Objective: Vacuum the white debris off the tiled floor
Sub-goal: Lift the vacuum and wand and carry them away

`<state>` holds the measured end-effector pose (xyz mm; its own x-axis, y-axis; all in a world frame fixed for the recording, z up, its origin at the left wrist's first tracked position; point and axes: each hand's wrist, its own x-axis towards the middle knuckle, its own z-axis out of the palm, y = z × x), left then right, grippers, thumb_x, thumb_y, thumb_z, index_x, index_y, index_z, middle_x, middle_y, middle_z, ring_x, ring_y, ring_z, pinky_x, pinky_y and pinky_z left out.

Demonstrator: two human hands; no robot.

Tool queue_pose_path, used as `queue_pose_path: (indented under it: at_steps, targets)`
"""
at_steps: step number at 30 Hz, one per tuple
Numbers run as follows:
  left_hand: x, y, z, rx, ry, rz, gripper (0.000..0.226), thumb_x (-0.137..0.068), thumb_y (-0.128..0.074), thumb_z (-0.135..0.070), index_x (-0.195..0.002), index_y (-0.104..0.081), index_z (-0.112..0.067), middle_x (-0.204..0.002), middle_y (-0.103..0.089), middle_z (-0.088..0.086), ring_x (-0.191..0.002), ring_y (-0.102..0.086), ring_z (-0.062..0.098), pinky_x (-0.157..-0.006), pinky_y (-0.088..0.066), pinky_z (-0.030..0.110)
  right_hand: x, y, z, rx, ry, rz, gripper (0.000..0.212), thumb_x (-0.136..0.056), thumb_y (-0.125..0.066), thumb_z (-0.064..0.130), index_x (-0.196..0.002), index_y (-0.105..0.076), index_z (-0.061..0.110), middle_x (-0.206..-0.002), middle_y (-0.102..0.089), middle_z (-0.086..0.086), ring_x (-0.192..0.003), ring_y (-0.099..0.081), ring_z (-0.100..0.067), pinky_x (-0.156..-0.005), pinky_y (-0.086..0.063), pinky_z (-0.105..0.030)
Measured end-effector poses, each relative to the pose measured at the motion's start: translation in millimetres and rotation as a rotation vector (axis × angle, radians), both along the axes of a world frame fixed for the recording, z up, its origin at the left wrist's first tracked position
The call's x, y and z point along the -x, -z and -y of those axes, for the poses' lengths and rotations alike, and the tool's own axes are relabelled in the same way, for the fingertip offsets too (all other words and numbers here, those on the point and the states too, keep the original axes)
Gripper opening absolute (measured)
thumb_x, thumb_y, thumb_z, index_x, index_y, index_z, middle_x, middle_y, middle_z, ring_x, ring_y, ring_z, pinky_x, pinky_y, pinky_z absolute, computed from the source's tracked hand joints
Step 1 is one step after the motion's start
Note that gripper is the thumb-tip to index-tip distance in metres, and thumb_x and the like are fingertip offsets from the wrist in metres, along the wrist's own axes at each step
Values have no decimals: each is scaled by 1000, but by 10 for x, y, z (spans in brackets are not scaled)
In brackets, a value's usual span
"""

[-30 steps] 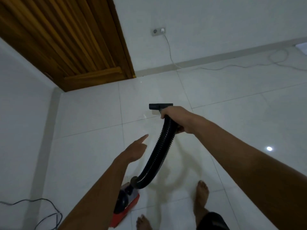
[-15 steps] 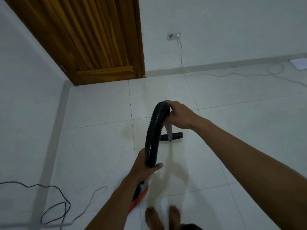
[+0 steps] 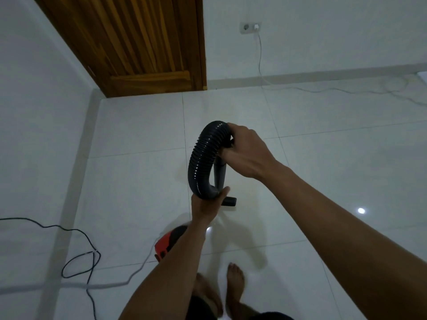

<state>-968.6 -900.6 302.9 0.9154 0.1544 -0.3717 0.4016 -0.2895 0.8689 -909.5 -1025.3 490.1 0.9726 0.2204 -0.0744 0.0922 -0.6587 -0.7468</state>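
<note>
Both of your hands are grasping the ribbed black hose (image 3: 200,162), which is bent into a tight arch in front of you. Your left hand (image 3: 208,205) is wrapped around the hose's lower bend from underneath, with the thumb lying up along its right side. Your right hand (image 3: 246,153) is closed over the crest of the hose, where the ribbing ends and a smooth dark tube (image 3: 219,175) begins. From your left hand the hose climbs, curls over at the top and turns back, so the arch stands roughly upright with both ends facing down. The tube hangs just right of the hose, its long axis near vertical, pointing down at the tiled floor (image 3: 138,181). At the tube's foot, just right of the hose's lower bend, is the black nozzle (image 3: 230,201). Its long axis lies crosswise, left to right, and your left thumb hides part of it; you cannot tell whether it touches the tile. The red and black vacuum body (image 3: 167,243) lies on the floor below and left of the hose, mostly covered by your left forearm.

Well left of the hose a black cord (image 3: 76,262) loops over the tiles, and a pale cord (image 3: 136,273) trails beside it. Beyond the hose stands a wooden door (image 3: 143,42). Up and to the right of the hose, a wall socket (image 3: 250,27) holds a plug whose white cable (image 3: 260,56) drops to the floor and runs off right. Your bare feet (image 3: 235,280) stand below the hose
</note>
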Motion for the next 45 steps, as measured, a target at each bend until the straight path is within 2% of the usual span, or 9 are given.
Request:
queue_pose_path:
  at_steps: [6,9,13,16,20,24,28,36,45]
  targets:
    - [-78,256,-202,-78,11,65,62,-79,-73,-60,-132,-56,-32,-104,-69,-10,-96,-65,3,-73,-47,8,167,-65,-221,-49,49,-11,20,-87,-61,29,-100,-69,16,-71,-65,6,-60,-54,-9,-70,-52,-35]
    - [-139,348,-313,-88,25,148,52,-82,-68,-64,-123,-63,-33,-102,-72,-7,-95,-67,4,-82,-55,24,231,-145,-400,-85,92,-3,19,-84,-59,32,-95,-69,19,-70,-66,6,-62,-58,-9,-72,-54,-36]
    - [-174,396,-446,-86,71,219,37,-87,-68,-53,-107,-68,-22,-86,-71,-9,-79,-68,4,-66,-48,13,318,-151,-619,-224,161,8,15,-89,-69,27,-101,-72,19,-63,-68,7,-66,-66,-13,-81,-60,-44]
    - [-207,419,-563,-65,34,246,21,-85,-75,-40,-87,-68,-21,-73,-71,-7,-67,-66,4,-58,-47,10,434,146,-602,-424,118,-88,40,-95,-70,19,-133,-57,21,-72,-70,-17,-71,-70,-33,-73,-65,-45]
    - [-232,466,-658,-88,-6,310,26,-81,-80,-39,-69,-57,-34,-67,-64,-15,-59,-60,-4,-62,-46,11,811,1435,-442,-414,332,-221,53,-97,-67,12,-143,-47,30,-76,-63,-9,-72,-65,-19,-79,-63,-52]
    - [-364,573,-693,-78,15,449,21,-80,-82,-37,-77,-62,-32,-71,-70,-10,-66,-66,-1,-67,-50,11,967,2722,-437,-43,295,-447,101,-72,-90,47,-153,-30,39,-122,-59,-1,-112,-59,-19,-90,-50,-33]
    - [-515,769,-738,-106,89,603,25,-80,-83,-36,-71,-60,-30,-67,-67,-11,-62,-65,-1,-64,-45,1,540,3633,-603,-49,241,-264,142,-45,-91,75,-160,-14,41,-158,-36,0,-142,-38,-21,-113,-42,-50]
    - [-731,904,-735,-78,132,838,32,-76,-83,-38,-97,-75,-15,-87,-74,-8,-76,-71,4,-66,-62,27,45,4570,-991,-258,457,122,77,-61,-96,50,-122,-56,28,-104,-64,16,-97,-64,-9,-78,-51,-19]
    - [-200,2199,-1101,60,327,656,75,-81,-53,-78,-139,-55,-31,-129,-62,-10,-107,-59,4,-85,-48,24,74,4852,-1121,-386,403,396,58,-62,-89,45,-110,-67,23,-95,-74,10,-88,-72,-10,-81,-63,-40]
